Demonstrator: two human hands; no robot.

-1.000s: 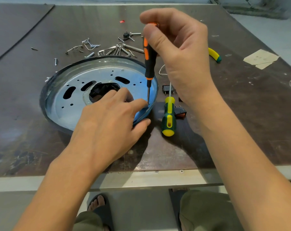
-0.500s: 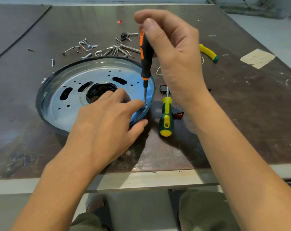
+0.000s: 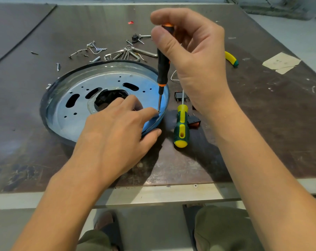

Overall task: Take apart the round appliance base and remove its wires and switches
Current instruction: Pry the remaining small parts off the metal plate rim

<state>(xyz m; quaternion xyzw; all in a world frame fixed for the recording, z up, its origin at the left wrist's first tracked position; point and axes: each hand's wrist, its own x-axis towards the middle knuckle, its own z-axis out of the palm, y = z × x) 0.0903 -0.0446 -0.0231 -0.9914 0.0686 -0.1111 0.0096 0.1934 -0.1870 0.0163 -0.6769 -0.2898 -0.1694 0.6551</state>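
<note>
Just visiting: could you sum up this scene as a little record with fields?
Workpiece: round appliance base on the table
Right hand: grips orange-black screwdriver upright, tip inside the base's right edge
Left hand: rests on the base, index fingertip beside the tip
Spare tool: green-yellow screwdriver lying right of the base
Loose parts: screws and clips behind the base; switches by the spare tool
</note>
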